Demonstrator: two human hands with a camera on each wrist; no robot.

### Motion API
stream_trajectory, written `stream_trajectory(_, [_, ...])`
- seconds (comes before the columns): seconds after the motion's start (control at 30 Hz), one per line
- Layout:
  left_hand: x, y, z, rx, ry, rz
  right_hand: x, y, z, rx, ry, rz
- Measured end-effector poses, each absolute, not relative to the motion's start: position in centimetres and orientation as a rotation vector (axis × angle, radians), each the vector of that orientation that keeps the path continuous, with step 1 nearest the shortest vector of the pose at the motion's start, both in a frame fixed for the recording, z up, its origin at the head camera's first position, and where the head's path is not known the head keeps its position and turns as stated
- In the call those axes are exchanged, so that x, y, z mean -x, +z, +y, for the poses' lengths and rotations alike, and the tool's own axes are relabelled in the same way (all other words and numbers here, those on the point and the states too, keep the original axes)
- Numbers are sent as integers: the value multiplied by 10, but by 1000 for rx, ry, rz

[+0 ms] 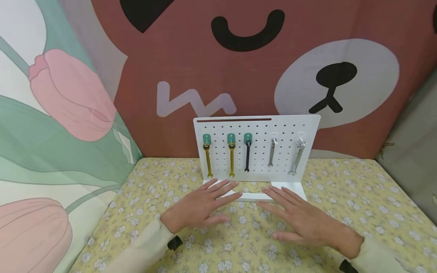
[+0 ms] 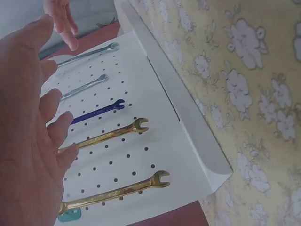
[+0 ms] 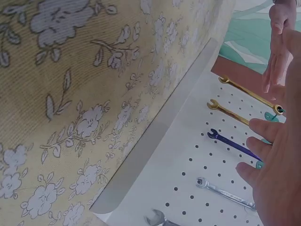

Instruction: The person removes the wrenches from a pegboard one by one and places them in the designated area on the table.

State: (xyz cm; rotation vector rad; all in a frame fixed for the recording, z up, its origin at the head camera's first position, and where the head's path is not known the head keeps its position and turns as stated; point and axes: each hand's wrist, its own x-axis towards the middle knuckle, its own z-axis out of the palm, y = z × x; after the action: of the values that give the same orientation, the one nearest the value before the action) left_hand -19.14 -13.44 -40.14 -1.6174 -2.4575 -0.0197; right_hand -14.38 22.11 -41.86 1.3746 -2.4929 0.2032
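A white pegboard (image 1: 259,151) stands upright on the table with several wrenches hanging in a row. From the left come two gold wrenches (image 1: 208,161) (image 2: 113,193), then a dark blue-purple wrench (image 1: 247,156), then two silver wrenches (image 1: 272,152) (image 3: 225,194). Teal hooks (image 1: 231,138) bear the first three; the silver ones hang on pale hooks. My left hand (image 1: 201,206), palm down with fingers spread, hovers before the board's left side. Likewise my right hand (image 1: 304,220) spreads its fingers before the right side. Neither hand holds anything.
A yellow flowered cloth (image 1: 239,242) covers the table. The board's white base (image 1: 290,187) reaches forward toward the hands. Behind it hangs a brown curtain with a bear print (image 1: 181,68); a tulip-print curtain (image 1: 68,94) is at left, a grey one (image 1: 413,125) at right.
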Motion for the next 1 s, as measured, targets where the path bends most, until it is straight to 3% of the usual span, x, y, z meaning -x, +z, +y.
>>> stream_trajectory(0.53, [211,-370,-152,1343,-480,-2144,155,-421,247,-1209,239,-2468])
stream_trajectory(1.0, [249,-359,-155,1072,-875,-2026,160,-427,270,-943,394,-2526])
